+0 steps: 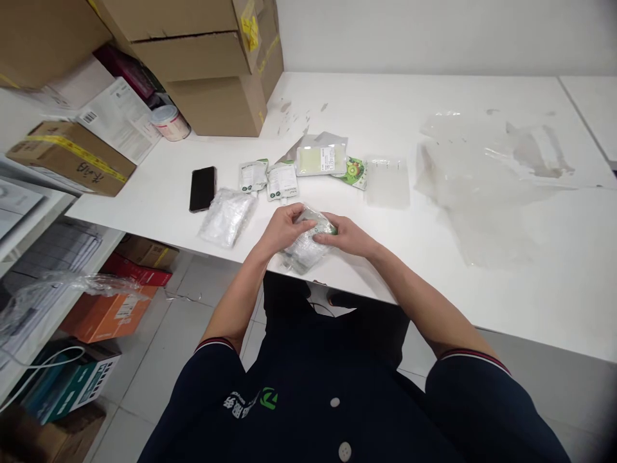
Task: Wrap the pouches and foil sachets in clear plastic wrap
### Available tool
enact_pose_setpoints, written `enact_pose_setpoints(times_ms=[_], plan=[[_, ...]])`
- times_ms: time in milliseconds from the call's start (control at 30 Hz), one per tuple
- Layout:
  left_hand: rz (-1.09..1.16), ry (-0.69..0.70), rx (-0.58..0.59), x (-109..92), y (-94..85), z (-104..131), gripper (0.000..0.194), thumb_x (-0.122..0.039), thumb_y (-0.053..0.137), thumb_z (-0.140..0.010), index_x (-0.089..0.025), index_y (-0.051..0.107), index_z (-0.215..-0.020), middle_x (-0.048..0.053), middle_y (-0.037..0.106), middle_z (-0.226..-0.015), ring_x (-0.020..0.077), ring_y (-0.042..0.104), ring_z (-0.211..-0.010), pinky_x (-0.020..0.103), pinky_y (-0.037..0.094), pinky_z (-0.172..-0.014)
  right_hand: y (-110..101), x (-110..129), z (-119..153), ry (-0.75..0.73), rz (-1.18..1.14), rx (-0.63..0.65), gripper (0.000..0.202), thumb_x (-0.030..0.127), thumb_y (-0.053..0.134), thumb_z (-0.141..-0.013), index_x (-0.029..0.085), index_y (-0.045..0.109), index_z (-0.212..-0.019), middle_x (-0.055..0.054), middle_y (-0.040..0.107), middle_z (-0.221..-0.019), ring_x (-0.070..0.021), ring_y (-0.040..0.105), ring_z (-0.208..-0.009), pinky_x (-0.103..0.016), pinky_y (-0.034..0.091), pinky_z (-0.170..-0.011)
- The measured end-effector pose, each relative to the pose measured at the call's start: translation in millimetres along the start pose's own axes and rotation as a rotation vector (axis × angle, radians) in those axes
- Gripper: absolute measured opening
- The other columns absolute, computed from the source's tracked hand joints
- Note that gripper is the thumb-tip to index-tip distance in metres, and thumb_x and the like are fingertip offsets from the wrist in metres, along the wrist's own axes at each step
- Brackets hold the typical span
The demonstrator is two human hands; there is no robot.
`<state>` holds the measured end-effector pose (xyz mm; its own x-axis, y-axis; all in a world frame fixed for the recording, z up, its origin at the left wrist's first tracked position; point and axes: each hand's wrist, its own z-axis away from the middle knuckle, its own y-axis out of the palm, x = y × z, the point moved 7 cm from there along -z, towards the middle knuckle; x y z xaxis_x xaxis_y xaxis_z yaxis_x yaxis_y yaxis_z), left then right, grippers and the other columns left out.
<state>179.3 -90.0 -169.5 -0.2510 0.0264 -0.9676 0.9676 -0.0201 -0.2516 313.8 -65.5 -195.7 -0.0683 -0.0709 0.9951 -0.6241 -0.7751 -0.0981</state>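
Left hand (284,228) and right hand (348,236), as I watch, both gripping a clear-wrapped packet (308,251) | packet at the white table's (385,106) near edge | beyond it, white pouches (283,181) | leftward, clear plastic bundle (227,218), dark phone (202,188) beside it | farther back, cardboard boxes (216,109)
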Motion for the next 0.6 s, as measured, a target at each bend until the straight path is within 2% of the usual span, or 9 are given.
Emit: enact_pose_setpoints(times_ms=[67, 167, 267, 333, 433, 533, 600], plan=[[-0.218, 0.026, -0.132, -6, -13.7, 6, 0.021, -0.035, 0.07, -0.078, -0.019, 0.058, -0.073, -0.002, 0.055, -0.068, 0.013, 0.052, -0.065, 0.027, 0.041, -0.064, 14, -5, -8, 0.085, -0.247, 0.048, 0.056, 0.047, 0.079, -0.074, 0.019, 0.066, -0.121, -0.005, 0.073, -0.105, -0.0224, 0.067, -0.096, -0.037, 0.053, -0.087], [-0.514, -0.012, -0.264, -2, -31.6, 16, 0.018, -0.035, 0.065, -0.083, -0.02, 0.056, -0.078, 0.0, 0.057, -0.074, 0.0159, 0.054, -0.071, 0.03, 0.043, -0.069, 38, -22, -27, 0.247, -0.536, 0.062, 0.05, 0.038, 0.087, -0.063, 0.017, 0.068, -0.105, -0.004, 0.073, -0.089, -0.0187, 0.067, -0.08, -0.033, 0.055, -0.077], [-0.711, -0.084, -0.382, 10, -50.1, 25, 0.02, -0.033, 0.063, -0.085, -0.019, 0.055, -0.097, 0.007, 0.06, -0.095, 0.0222, 0.058, -0.09, 0.036, 0.047, -0.081, 55, -38, -55, 0.336, -0.579, 0.037, 0.046, 0.03, 0.089, -0.057, 0.017, 0.067, -0.095, -0.002, 0.071, -0.079, -0.0172, 0.065, -0.074, -0.03, 0.054, -0.071], [-0.784, -0.085, -0.461, 16, -59.3, 33, 0.029, -0.029, 0.059, -0.088, -0.016, 0.052, -0.112, 0.014, 0.056, -0.113, 0.0258, 0.057, -0.103, 0.04, 0.047, -0.088, 59, -43, -77, 0.323, -0.429, -0.009, 0.038, 0.029, 0.085, -0.062, 0.016, 0.065, -0.091, -0.001, 0.069, -0.077, -0.0177, 0.064, -0.074, -0.03, 0.053, -0.07], [-0.812, 0.007, -0.479, 21, -59.6, 47, 0.03, -0.027, 0.046, -0.095, -0.016, 0.048, -0.123, 0.018, 0.05, -0.126, 0.0268, 0.053, -0.118, 0.042, 0.046, -0.097, 56, -35, -107, 0.236, 0.111, -0.109, 0.028, 0.03, 0.076, -0.073, 0.015, 0.064, -0.093, -0.005, 0.069, -0.089, -0.0221, 0.063, -0.087, -0.034, 0.052, -0.079], [-0.835, 0.11, -0.357, 30, -47.8, 55, 0.039, -0.029, 0.037, -0.099, -0.017, 0.044, -0.135, 0.018, 0.049, -0.138, 0.0266, 0.044, -0.133, 0.044, 0.038, -0.11, 59, -17, -120, 0.137, 0.643, -0.191, 0.035, 0.031, 0.069, -0.082, 0.014, 0.062, -0.111, -0.013, 0.064, -0.115, -0.0286, 0.057, -0.107, -0.04, 0.048, -0.089], [-0.92, 0.132, -0.265, 40, -40.2, 56, 0.048, -0.033, 0.04, -0.098, -0.016, 0.039, -0.143, 0.019, 0.044, -0.148, 0.0296, 0.037, -0.14, 0.048, 0.031, -0.116, 62, -9, -117, 0.098, 0.825, -0.203, 0.035, 0.028, 0.06, -0.088, 0.016, 0.06, -0.121, -0.016, 0.059, -0.125, -0.0306, 0.053, -0.114, -0.042, 0.048, -0.09]])
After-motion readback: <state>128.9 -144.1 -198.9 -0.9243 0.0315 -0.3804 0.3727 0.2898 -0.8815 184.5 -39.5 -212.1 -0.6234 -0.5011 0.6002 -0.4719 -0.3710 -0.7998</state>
